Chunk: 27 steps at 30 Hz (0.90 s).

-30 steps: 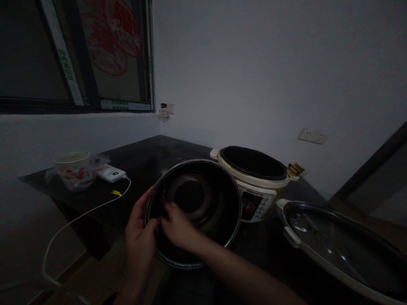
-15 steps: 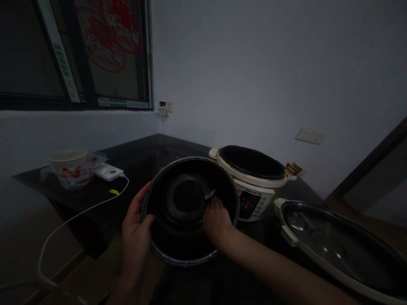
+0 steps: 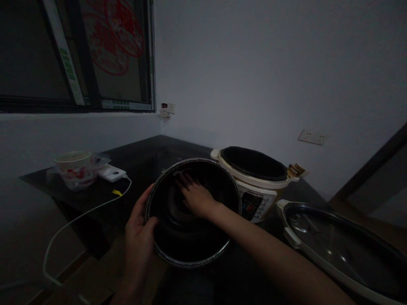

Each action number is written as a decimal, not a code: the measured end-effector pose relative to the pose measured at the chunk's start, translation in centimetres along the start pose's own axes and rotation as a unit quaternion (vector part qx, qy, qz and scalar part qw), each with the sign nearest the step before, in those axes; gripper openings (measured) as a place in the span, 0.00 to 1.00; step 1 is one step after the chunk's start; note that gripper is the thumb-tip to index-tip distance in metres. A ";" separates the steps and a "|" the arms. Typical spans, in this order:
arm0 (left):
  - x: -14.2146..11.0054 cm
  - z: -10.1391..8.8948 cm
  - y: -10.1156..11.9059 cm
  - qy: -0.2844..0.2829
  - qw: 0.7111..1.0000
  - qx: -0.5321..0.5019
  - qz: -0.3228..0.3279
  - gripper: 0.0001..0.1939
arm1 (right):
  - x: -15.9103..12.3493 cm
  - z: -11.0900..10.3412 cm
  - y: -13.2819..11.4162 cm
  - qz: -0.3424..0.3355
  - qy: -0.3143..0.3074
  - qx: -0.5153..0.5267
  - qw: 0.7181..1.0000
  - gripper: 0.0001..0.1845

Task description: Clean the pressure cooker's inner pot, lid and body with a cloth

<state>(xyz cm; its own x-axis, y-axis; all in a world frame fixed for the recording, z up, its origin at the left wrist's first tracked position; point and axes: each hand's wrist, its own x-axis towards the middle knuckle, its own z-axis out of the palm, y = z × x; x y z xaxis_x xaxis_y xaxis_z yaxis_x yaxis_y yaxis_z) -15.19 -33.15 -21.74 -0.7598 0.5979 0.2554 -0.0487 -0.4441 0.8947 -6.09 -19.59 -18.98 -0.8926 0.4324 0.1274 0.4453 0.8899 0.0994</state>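
My left hand (image 3: 140, 233) grips the left rim of a round black inner pot (image 3: 190, 241). Its thumb lies over the rim and the fingers are behind the outer wall. The pot is tilted, with its mouth facing me. My right hand (image 3: 197, 195) reaches inside, fingers stretched against the upper left inner wall. A thin pale tissue-like scrap (image 3: 180, 173) shows at those fingertips, pressed to the wall; the rest of it is hidden. Behind the pot stands an electric cooker (image 3: 257, 180) with its top uncovered.
The cooker's lid (image 3: 292, 237) with its pale rim lies at the right. On the dark table (image 3: 136, 148), a bagged paper bowl (image 3: 74, 169) sits beside a white power bank (image 3: 111, 173). A white cable (image 3: 76, 220) runs from it over the table edge. Wall sockets (image 3: 311, 137) are behind.
My right hand has swept around inside the pot, from the left wall to the right, then to the upper left, the pale scrap moving along. My left hand keeps hold of the rim.
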 end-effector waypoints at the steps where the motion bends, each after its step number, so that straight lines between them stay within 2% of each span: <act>1: 0.0 -0.1 -0.1 -0.002 1.000 0.000 0.003 0.34 | 0.2 0.3 -0.5 -0.020 0.001 0.003 1.000 0.34; 4: -0.1 -0.2 -0.3 -0.005 1.000 -0.005 0.007 0.34 | -0.2 1.2 -2.2 -0.077 -0.009 0.004 0.997 0.29; 6: -0.2 -0.3 -0.3 -0.008 1.000 -0.005 0.008 0.34 | -1.1 1.7 -3.2 -0.108 -0.037 -0.003 0.993 0.29; 10: -0.5 -0.2 -0.3 -0.007 1.000 0.007 0.007 0.34 | -2.9 2.2 -3.9 -0.142 -0.086 -0.010 0.986 0.27; 14: -0.9 0.1 0.1 0.005 1.000 -0.002 -0.006 0.32 | -2.6 1.7 -3.3 -0.137 -0.034 -0.027 0.990 0.25; 18: -1.1 0.4 0.5 0.020 1.000 -0.008 -0.019 0.31 | -1.0 1.0 -2.5 -0.109 0.030 -0.053 0.992 0.24; 21: -1.2 0.5 0.6 0.023 0.999 -0.014 -0.024 0.31 | -0.4 0.3 -1.5 -0.054 0.064 -0.064 0.994 0.26; 23: -1.2 0.5 0.7 0.023 0.999 -0.022 -0.032 0.31 | -0.5 -0.1 -0.6 0.000 0.063 -0.078 0.995 0.27; 27: -1.1 0.6 0.9 0.019 0.999 -0.023 -0.044 0.32 | -2.0 -0.3 1.3 0.085 0.023 -0.104 0.991 0.31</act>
<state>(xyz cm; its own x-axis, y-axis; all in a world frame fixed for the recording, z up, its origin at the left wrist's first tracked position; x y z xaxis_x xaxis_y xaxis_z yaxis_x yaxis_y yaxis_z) -14.02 -33.83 -21.02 -0.7747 0.6112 0.1622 -0.1457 -0.4222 0.8947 -3.71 -19.35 -18.77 -0.8020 0.5615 0.2036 0.5973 0.7540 0.2735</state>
